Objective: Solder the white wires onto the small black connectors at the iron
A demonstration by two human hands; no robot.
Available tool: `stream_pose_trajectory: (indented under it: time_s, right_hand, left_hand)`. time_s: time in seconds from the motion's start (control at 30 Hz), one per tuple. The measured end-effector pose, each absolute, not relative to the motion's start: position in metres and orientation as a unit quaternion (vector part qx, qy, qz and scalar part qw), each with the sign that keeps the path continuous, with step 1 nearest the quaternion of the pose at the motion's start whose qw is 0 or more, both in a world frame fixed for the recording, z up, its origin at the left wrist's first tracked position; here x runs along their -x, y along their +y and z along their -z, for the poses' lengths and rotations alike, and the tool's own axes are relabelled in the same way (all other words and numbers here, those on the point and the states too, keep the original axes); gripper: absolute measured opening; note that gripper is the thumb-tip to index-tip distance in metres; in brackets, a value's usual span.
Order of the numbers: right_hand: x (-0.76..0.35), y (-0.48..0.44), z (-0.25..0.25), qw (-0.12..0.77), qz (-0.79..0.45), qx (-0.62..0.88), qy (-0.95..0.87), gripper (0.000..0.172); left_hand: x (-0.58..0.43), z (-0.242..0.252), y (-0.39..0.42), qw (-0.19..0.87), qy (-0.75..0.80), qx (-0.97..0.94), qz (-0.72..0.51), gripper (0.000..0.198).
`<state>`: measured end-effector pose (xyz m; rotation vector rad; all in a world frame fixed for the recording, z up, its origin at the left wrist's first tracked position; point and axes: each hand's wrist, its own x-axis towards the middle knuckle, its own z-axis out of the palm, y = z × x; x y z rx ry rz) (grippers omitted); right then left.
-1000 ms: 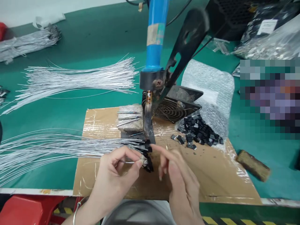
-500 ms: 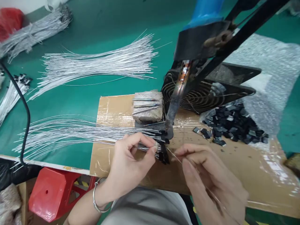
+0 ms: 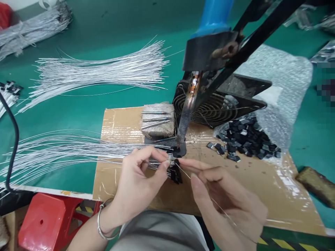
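My left hand (image 3: 141, 184) pinches a small pale piece (image 3: 170, 161) between thumb and forefinger; its exact kind is hard to make out. My right hand (image 3: 225, 198) is closed around a thin solder wire (image 3: 183, 171), which runs back across the palm. The tip of my right forefinger reaches the small piece. Under my left fingers lies a row of thin white wires (image 3: 115, 150) with black connectors (image 3: 176, 174) on their right ends. A soldering iron (image 3: 192, 87) with a blue handle is clamped just above, its tip pointing down beside the connectors.
A sponge block (image 3: 157, 130) with metal tips on it sits behind the wires, on a cardboard sheet (image 3: 261, 184). Behind the iron is a black fan (image 3: 217, 108). Loose black connectors (image 3: 248, 139) are heaped right. Another white wire bundle (image 3: 102, 71) lies at the back.
My right hand has moved closer to my left, and its forefinger now meets the small piece. The solder wire's end has come nearer too. The whole view has shifted rightward.
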<state>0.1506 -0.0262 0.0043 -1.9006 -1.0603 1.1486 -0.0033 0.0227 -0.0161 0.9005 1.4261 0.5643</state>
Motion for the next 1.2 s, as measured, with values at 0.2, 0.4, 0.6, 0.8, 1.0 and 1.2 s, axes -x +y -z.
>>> stream_pose_trajectory:
  time_s: [0.2,0.4,0.6,0.8,1.0,1.2]
  right_hand:
    - [-0.153,-0.024,0.000,0.339,-0.446,0.721,-0.409,0.020]
    - [-0.155,-0.019,0.004,0.357,-0.440,0.709,-0.420,0.020]
    - [-0.154,-0.014,0.007,0.384,-0.450,0.695,-0.408,0.020]
    - [-0.154,-0.009,0.008,0.384,-0.456,0.696,-0.399,0.021]
    - [-0.155,-0.004,0.008,0.381,-0.451,0.701,-0.401,0.021]
    - [-0.153,0.002,0.006,0.383,-0.444,0.711,-0.389,0.022]
  left_hand:
    - [0.001,0.015,0.029,0.627,0.616,-0.401,-0.258,0.014]
    - [-0.001,0.016,0.033,0.627,0.617,-0.393,-0.268,0.012]
    - [-0.001,0.019,0.036,0.621,0.614,-0.408,-0.267,0.011]
    - [-0.003,0.021,0.044,0.612,0.616,-0.418,-0.266,0.012]
    - [-0.005,0.020,0.051,0.606,0.617,-0.426,-0.266,0.014]
    - [-0.006,0.017,0.055,0.606,0.614,-0.424,-0.276,0.016]
